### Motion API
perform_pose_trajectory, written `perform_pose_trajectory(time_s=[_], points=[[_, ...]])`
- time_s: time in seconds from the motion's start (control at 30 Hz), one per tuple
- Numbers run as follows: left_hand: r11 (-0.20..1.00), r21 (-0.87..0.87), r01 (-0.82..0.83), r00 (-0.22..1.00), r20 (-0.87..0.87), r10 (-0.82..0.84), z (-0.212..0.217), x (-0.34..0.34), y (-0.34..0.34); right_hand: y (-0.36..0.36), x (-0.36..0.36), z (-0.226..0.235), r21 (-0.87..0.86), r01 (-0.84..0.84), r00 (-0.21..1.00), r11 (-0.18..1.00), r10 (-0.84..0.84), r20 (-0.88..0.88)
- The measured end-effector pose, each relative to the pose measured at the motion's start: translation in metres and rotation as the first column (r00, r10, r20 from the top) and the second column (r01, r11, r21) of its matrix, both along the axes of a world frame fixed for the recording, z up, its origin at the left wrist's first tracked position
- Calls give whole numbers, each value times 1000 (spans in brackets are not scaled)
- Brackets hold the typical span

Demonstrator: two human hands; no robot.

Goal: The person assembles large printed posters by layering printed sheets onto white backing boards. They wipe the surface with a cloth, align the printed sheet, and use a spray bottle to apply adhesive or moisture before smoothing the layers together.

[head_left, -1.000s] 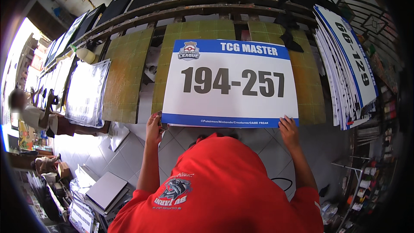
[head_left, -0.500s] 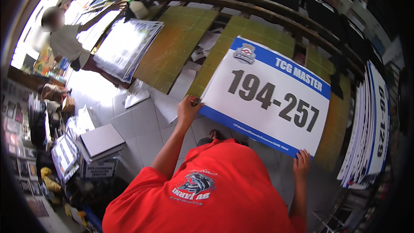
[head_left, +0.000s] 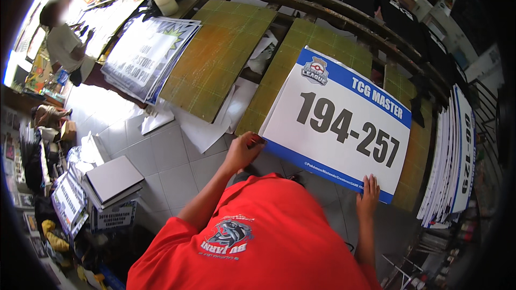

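**Head view: Blue-banded sign point(head_left: 341, 123) steadied along its near edge**

Printed with large dark figures and a crest, the sign looks finished on its face and lies flat; whether its edges or underside need more work cannot be told. It stretches ahead of the grip, its near edge running between the two hands. At the near left corner, the left hand point(head_left: 243, 153) curls its fingers around a small dark-red object point(head_left: 256, 140), partly hidden. The right hand point(head_left: 368, 196) lays its fingers on the blue band by the near right corner; whether the thumb pinches from below cannot be told. Olive-green panels point(head_left: 215, 56) spread under the sign and beyond the left hand. Right of the right hand stands a stack of similar signs point(head_left: 445, 166). Well left of the left hand, printed sheets point(head_left: 148, 56) lie piled near a pale bottle point(head_left: 165, 2), with a co-worker point(head_left: 71, 48) farther off.
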State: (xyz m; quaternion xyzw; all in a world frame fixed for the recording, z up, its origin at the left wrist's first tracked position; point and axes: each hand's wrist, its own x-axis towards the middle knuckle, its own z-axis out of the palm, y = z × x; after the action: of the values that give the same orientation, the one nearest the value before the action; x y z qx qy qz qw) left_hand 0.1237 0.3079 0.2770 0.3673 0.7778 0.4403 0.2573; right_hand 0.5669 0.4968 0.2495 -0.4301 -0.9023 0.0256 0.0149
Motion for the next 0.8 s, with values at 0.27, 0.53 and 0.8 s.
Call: perform_pose_trajectory(time_s=[0.27, 0.53, 0.8], points=[[886, 130, 444, 895, -25, -445, -13, -31, 14, -13, 9, -9, 152, 127, 992, 980, -130, 9], [894, 28, 447, 881, -188, -434, -16, -40, 16, -20, -6, 0, 142, 69, 996, 987, -75, 40], [924, -131, 360, 914, -150, -377, -2, -35, 11, -13, -5, -1, 15, 14, 1000, 1000, -14, 4]])
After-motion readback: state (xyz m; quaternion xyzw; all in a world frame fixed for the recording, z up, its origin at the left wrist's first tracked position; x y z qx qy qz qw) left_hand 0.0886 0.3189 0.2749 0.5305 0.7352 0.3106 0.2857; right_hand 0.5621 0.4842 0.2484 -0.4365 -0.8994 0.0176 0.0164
